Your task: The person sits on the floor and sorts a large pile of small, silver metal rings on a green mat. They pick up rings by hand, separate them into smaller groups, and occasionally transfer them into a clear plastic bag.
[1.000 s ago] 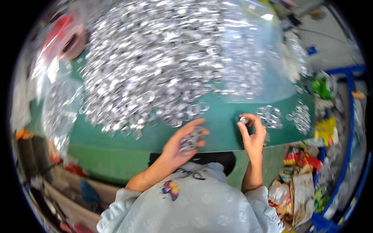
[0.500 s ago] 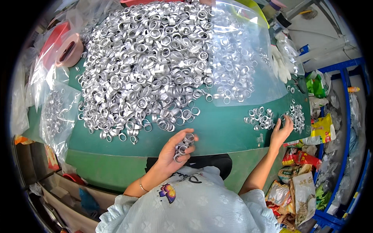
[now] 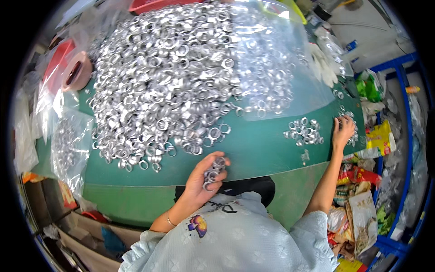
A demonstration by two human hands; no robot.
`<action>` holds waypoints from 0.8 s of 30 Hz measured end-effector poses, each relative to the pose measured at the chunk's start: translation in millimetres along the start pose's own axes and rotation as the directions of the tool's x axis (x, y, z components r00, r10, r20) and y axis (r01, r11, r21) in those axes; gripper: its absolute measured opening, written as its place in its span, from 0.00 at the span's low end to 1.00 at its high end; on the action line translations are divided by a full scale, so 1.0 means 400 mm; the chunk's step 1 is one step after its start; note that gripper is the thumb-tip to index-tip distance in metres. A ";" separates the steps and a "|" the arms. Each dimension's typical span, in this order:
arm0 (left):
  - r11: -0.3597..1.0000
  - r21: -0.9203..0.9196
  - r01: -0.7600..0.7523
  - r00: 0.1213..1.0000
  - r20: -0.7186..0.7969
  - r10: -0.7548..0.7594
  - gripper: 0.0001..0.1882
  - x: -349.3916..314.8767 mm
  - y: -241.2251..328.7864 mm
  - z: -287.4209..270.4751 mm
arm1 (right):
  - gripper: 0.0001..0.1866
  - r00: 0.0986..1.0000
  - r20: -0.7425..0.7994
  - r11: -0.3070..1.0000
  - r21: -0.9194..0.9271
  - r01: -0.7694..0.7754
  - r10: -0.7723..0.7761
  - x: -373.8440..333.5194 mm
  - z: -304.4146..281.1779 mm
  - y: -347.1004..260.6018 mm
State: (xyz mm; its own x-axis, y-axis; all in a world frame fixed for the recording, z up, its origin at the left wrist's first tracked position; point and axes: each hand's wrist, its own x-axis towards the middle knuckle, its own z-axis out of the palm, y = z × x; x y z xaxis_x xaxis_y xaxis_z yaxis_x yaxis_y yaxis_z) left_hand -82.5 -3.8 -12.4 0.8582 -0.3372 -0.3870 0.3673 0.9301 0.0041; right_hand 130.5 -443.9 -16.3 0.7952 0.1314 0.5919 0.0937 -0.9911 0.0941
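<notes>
Several silver metal rings (image 3: 213, 173), each with a flat-sided face, are gathered in my left hand (image 3: 203, 174). Its fingers curl around them near the table's front edge. At the far right, my right hand (image 3: 343, 131) rests over a small pile of rings (image 3: 352, 136), thumb apart from the bent fingers; part of that pile is hidden beneath it. A second small group of rings (image 3: 304, 131) lies just left of this hand. The big heap of silver rings (image 3: 167, 81) spreads over the table's middle and left, beyond my left hand.
Clear plastic sheeting (image 3: 276, 109) covers more rings right of the heap. A clear bag (image 3: 68, 140) holding rings hangs at the table's left edge. Pink basin (image 3: 80, 75), white gloves (image 3: 322, 68) and blue shelf frame (image 3: 408, 113) flank the green table (image 3: 253, 145).
My right hand has moved right and farther away, from the near side of the small pile onto it. My left hand keeps its rings in nearly the same place. The view has shifted slightly.
</notes>
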 end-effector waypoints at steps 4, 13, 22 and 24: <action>0.998 0.051 -0.041 0.999 -0.027 0.042 0.14 -0.009 0.008 0.014 | 0.06 0.999 -0.035 0.902 0.431 0.011 0.005 0.013 -0.108 -0.263; 0.973 0.225 -0.058 0.995 0.090 0.038 0.09 -0.015 -0.004 0.009 | 0.11 0.915 0.207 0.703 0.703 0.107 -0.346 -0.055 -0.174 -0.715; 0.980 0.197 -0.028 0.998 0.060 0.017 0.09 -0.006 -0.004 0.012 | 0.11 0.935 0.194 0.726 0.682 0.089 -0.297 -0.047 -0.135 -0.752; 0.975 0.219 -0.036 0.999 0.044 0.027 0.10 -0.008 -0.006 0.012 | 0.11 0.944 0.183 0.737 0.670 0.084 -0.274 -0.042 -0.142 -0.767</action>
State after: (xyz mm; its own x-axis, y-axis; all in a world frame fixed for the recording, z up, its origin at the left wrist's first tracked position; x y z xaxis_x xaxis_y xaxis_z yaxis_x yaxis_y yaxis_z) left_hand -84.4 -5.6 -6.9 0.8828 -0.3177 -0.3460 0.4056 0.8871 0.2203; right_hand 54.6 -141.1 -9.7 0.8348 0.3916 0.3870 0.5373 -0.7327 -0.4177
